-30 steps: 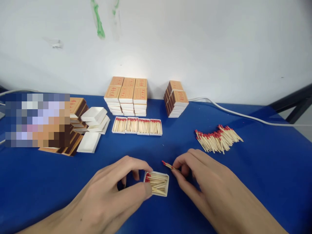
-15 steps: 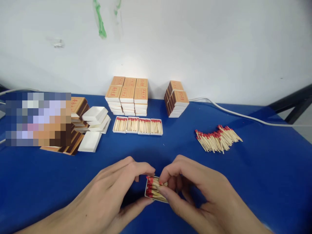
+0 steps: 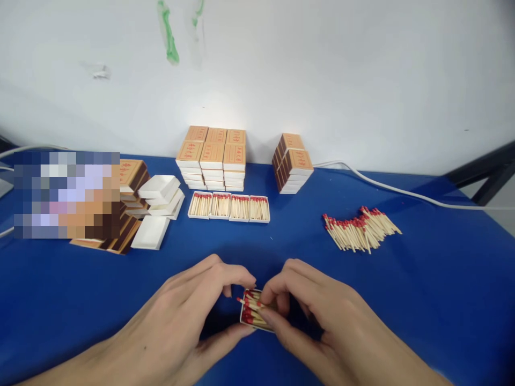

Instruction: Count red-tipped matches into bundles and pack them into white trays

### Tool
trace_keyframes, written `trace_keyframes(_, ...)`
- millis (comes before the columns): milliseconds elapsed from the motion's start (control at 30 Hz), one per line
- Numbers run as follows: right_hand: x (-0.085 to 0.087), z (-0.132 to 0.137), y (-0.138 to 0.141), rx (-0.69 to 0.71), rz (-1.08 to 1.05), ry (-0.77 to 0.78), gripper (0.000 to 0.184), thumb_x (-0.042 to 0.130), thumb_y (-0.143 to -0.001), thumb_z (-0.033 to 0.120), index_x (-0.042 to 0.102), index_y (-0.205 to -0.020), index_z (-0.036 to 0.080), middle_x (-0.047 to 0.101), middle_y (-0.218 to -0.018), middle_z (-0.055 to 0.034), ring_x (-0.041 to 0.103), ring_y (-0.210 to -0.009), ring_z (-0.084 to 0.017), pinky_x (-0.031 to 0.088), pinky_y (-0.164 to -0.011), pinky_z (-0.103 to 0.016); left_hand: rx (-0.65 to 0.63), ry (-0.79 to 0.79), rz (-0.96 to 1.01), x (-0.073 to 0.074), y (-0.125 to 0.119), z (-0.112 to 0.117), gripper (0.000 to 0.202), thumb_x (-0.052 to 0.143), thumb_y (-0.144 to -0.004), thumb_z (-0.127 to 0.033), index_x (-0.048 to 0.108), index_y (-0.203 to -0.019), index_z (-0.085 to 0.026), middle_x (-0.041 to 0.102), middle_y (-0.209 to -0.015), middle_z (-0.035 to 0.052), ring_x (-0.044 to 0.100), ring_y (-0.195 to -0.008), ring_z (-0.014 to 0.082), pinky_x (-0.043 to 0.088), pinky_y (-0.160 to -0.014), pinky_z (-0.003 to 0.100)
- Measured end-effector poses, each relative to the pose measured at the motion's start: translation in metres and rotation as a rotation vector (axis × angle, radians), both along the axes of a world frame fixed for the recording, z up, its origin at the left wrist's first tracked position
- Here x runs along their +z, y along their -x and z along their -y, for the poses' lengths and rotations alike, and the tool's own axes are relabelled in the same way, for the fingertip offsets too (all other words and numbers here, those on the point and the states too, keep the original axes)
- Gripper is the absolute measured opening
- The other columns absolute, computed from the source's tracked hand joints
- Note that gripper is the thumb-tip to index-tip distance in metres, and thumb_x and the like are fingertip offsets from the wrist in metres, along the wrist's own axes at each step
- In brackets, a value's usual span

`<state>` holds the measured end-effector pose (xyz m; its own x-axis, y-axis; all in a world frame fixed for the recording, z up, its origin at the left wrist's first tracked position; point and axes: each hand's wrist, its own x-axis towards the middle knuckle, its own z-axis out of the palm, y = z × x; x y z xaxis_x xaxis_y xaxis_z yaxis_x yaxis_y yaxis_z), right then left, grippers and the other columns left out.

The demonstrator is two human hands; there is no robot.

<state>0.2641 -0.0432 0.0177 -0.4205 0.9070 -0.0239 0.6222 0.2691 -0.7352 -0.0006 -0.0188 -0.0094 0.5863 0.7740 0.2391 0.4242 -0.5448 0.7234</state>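
A small white matchbox tray [image 3: 242, 316] with red-headed matches in it lies at the front middle of the table. My left hand [image 3: 189, 311] holds the tray from the left, thumb at its near edge and forefinger curled by its far edge. My right hand [image 3: 322, 316] is closed above the tray's right half, thumb and forefinger pinching matches [image 3: 251, 303]. One red head sticks out past the tray's left rim. My right fingers hide the tray's right end.
Several filled trays [image 3: 240, 208] stand in a row before stacked matchboxes [image 3: 212, 155]. Another stack of matchboxes [image 3: 293, 163] is to their right. Loose matches [image 3: 360, 230] lie at right. White empty trays [image 3: 150, 233] and matchbox sleeves [image 3: 132, 174] sit at left, by a blurred patch. A cable [image 3: 382, 187] runs behind.
My right fingers have shifted slightly left over the tray, and a pinched match now juts past its left rim. My left hand stays around the tray. The view has shifted slightly.
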Motion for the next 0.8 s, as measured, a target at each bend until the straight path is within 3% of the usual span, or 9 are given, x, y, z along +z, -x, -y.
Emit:
trace_keyframes(167, 0.005, -0.002, -0.004, -0.019, 0.009, -0.046, 0.028, 0.076, -0.106, 0.007, 0.079, -0.118, 0.032, 0.077, -0.104, 0.0035, 0.072, -0.08, -0.011, 0.053, -0.063, -0.022, -0.001, 0.012, -0.01, 0.0, 0.0, 0.001, 0.024, 0.075, -0.116, -0.024, 0.064, -0.135, -0.033, 0.079, -0.125, -0.0044, 0.08, -0.111, 0.0098, 0.066, -0.095, 0.018)
trace_keyframes(300, 0.006, -0.002, -0.005, -0.052, 0.018, -0.105, 0.026, 0.077, -0.108, 0.011, 0.08, -0.121, 0.033, 0.074, -0.1, 0.0047, 0.065, -0.072, -0.01, 0.05, -0.059, -0.023, 0.038, -0.034, -0.056, 0.002, 0.002, -0.001, 0.037, 0.081, -0.111, -0.025, 0.063, -0.142, -0.033, 0.077, -0.128, -0.0029, 0.08, -0.111, 0.0111, 0.066, -0.095, 0.02)
trace_keyframes(467, 0.001, 0.0, 0.0, 0.01, -0.042, -0.141, 0.017, 0.079, -0.11, 0.013, 0.079, -0.114, 0.029, 0.076, -0.105, 0.0011, 0.076, -0.09, -0.014, 0.062, -0.075, -0.023, -0.061, -0.056, -0.031, 0.003, 0.003, -0.005, 0.014, 0.075, -0.117, -0.024, 0.069, -0.127, -0.032, 0.077, -0.127, -0.0029, 0.077, -0.119, 0.0095, 0.063, -0.101, 0.017)
trace_keyframes(633, -0.014, 0.004, 0.007, 0.053, -0.005, -0.335, 0.011, 0.075, -0.113, 0.015, 0.081, -0.116, 0.024, 0.076, -0.106, -0.0044, 0.076, -0.09, -0.019, 0.062, -0.064, -0.028, -0.002, 0.026, 0.009, 0.001, 0.002, -0.001, 0.022, 0.08, -0.114, -0.023, 0.067, -0.129, -0.032, 0.077, -0.122, -0.0065, 0.077, -0.109, 0.0063, 0.061, -0.094, 0.013)
trace_keyframes(700, -0.017, 0.004, 0.008, 0.04, 0.036, -0.358, 0.008, 0.075, -0.113, 0.016, 0.08, -0.112, 0.023, 0.075, -0.102, -0.0041, 0.074, -0.087, -0.02, 0.062, -0.063, -0.029, 0.029, 0.005, 0.014, 0.002, 0.001, 0.0, 0.025, 0.083, -0.111, -0.022, 0.067, -0.127, -0.032, 0.077, -0.118, -0.0073, 0.078, -0.106, 0.006, 0.061, -0.092, 0.013)
trace_keyframes(800, -0.016, 0.003, 0.007, 0.011, 0.013, -0.339, 0.01, 0.075, -0.114, 0.015, 0.079, -0.11, 0.024, 0.076, -0.103, -0.0032, 0.075, -0.091, -0.019, 0.062, -0.066, -0.028, -0.024, -0.04, 0.026, 0.005, 0.0, -0.003, 0.017, 0.082, -0.112, -0.019, 0.068, -0.115, -0.029, 0.08, -0.116, -0.0069, 0.077, -0.105, 0.0064, 0.063, -0.092, 0.013)
